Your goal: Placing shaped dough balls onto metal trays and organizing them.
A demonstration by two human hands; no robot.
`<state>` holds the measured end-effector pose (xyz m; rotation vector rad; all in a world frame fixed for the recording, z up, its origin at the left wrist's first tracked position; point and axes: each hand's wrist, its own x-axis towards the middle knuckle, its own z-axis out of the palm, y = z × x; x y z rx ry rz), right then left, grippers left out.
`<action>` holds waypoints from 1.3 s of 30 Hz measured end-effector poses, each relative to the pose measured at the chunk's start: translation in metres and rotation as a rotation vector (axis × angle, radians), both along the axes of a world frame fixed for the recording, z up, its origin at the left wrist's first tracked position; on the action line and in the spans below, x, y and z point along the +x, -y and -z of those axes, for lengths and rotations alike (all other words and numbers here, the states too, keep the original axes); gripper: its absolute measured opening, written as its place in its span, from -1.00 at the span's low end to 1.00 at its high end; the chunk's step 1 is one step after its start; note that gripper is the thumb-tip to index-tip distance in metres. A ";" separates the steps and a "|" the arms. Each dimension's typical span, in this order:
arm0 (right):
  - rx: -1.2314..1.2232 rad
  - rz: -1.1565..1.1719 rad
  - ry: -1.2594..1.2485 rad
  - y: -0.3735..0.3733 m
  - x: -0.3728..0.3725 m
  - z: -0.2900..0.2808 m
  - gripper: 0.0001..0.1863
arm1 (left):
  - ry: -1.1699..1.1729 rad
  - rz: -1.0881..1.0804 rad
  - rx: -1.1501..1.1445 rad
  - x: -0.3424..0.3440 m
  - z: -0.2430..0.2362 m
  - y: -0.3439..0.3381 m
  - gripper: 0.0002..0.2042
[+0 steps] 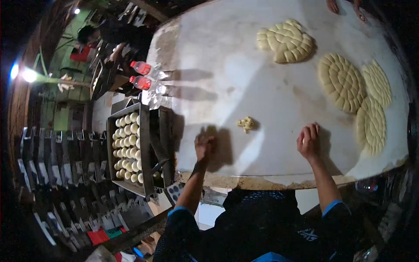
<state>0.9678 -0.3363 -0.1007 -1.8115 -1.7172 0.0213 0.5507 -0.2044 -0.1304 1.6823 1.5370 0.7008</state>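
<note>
My left hand point(204, 146) rests on the pale tabletop point(270, 153) near its left side, fingers curled down and slightly blurred. Whatever may lie beneath that palm is hidden. Further right, my right hand point(309, 140) is on the same surface with bent fingers closed together; its underside cannot be seen. Between the hands and a little farther off lies a small, crumbly yellowish lump point(247, 124), touched by neither.
Scored dough rounds lie at the far middle point(286, 43) and right point(341, 82). A metal tray point(146, 150) of dough balls stands left, beside stacked dark tins point(65, 161). Two red-labelled bottles point(140, 82) lie behind it. Another person point(126, 37) works far left; someone's hands point(333, 6) show far right.
</note>
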 end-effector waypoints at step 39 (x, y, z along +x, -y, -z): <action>-0.113 0.155 -0.448 -0.102 -0.241 -0.032 -0.81 | 0.734 0.236 0.040 -0.030 -0.020 -0.014 -0.73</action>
